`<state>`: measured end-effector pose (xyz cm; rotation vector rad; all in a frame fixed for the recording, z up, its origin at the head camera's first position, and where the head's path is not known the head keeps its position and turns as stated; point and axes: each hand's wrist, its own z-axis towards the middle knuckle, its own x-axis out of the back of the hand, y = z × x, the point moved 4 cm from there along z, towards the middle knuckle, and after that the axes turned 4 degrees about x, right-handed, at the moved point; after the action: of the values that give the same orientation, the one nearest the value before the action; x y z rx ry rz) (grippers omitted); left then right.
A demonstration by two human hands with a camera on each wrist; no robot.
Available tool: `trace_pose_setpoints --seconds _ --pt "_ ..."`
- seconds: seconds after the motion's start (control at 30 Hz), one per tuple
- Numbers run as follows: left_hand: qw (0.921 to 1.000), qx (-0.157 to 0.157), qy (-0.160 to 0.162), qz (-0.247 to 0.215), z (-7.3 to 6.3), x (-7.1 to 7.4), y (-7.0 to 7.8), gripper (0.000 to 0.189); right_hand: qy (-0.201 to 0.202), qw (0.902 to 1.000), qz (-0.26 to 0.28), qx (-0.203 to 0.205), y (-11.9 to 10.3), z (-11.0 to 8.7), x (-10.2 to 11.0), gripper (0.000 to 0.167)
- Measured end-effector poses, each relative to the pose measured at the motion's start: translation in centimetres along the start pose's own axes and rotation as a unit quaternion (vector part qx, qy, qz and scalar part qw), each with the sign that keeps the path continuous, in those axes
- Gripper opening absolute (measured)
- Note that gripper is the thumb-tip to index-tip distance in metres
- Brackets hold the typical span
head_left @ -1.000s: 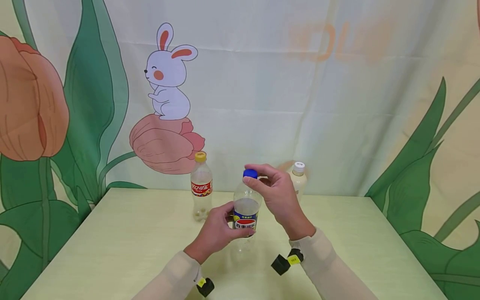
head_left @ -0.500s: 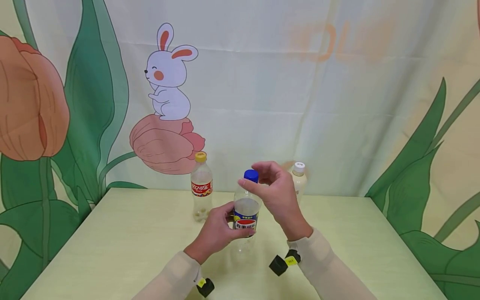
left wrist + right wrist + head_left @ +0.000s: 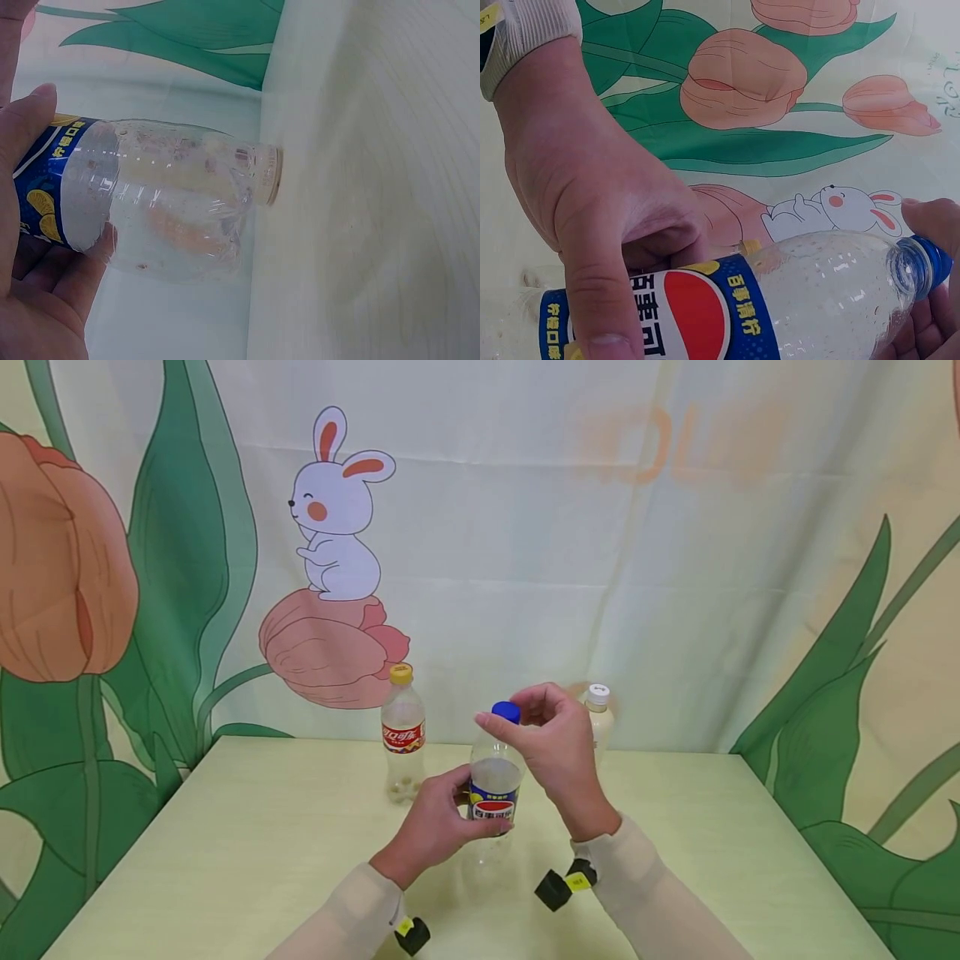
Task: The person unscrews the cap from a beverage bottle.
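A clear plastic soda bottle (image 3: 495,772) with a blue label stands upright at mid-table. My left hand (image 3: 435,822) grips it around the label, thumb across the front. The lower part looks see-through and bare in the left wrist view, with no drink in it. Up at the blue cap (image 3: 507,712), my right hand (image 3: 558,747) has its thumb in front and its bent fingers behind. In the right wrist view the cap (image 3: 930,262) sits on the neck, with the fingers (image 3: 922,326) right against it; the thumb tip reaches past its edge.
To the left stands a clear bottle (image 3: 403,739) with a yellow cap and red label. A cream bottle (image 3: 600,718) with a white cap is partly hidden behind my right hand. The pale table (image 3: 225,852) meets a printed cloth backdrop (image 3: 480,543).
The right hand's fingers loosened from the cap, the thumb sliding left past it, and now lie close around it again. The bottle top has tipped slightly right; the left hand keeps its grip.
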<state>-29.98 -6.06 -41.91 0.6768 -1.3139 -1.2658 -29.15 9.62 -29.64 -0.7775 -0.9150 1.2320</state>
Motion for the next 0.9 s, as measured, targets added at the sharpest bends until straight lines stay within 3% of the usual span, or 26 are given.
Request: trace_pose_setpoints --seconds 0.53,0.9 --pt "1.0000 -0.009 0.005 0.000 0.01 0.18 0.12 0.060 -0.015 0.9998 0.016 0.005 -0.28 -0.08 0.18 0.034" --pt "1.0000 0.002 0.005 0.002 0.10 0.37 0.11 0.062 -0.041 0.9984 0.033 0.021 -0.03 0.22 0.05 0.030"
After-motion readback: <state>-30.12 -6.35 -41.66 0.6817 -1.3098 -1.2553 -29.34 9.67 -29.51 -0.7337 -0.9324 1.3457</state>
